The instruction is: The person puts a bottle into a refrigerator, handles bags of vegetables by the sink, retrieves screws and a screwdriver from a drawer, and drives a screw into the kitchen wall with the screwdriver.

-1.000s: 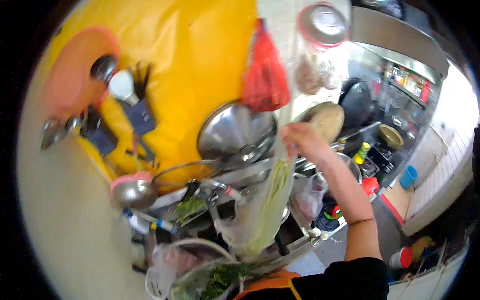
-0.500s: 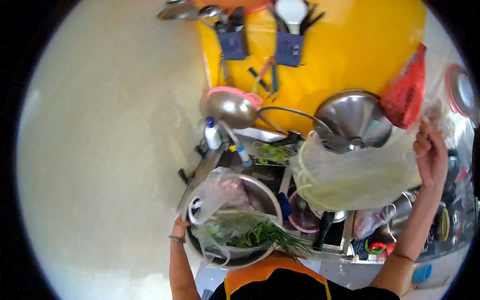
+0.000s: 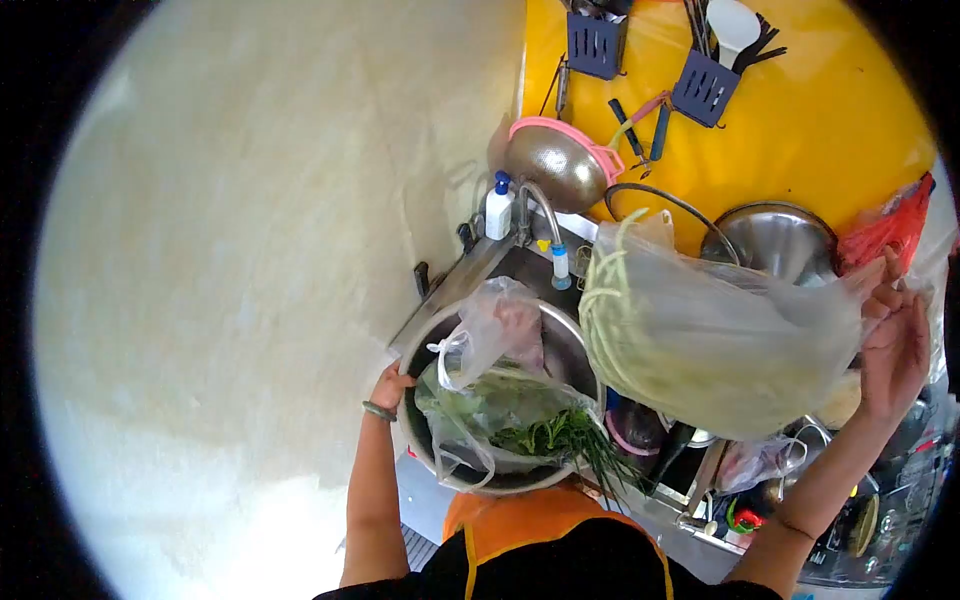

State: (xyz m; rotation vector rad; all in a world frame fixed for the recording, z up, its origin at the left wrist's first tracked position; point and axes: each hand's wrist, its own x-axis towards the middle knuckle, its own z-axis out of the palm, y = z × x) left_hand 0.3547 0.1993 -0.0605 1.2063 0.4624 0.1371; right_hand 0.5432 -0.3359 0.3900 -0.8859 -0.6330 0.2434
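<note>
My left hand grips the left rim of a large metal basin. Inside the basin are a tied clear bag of something pinkish and a clear bag of leafy greens, whose thin stalks hang over the right rim. Raised on the other side, my right hand has its fingers closed on the end of a plastic bag of long beans. The bag stretches sideways over the counter, beans curving along its left side. It hides part of the sink area and counter beneath.
A tap and a white pump bottle stand behind the basin. A colander, a metal lid and a red bag are along the yellow wall. Below the bean bag, a black handle sticks out.
The view has shifted, so the wall items sit further right. The bag of beans has swung left towards the basin, and its beans show more plainly. Both hands keep their hold.
</note>
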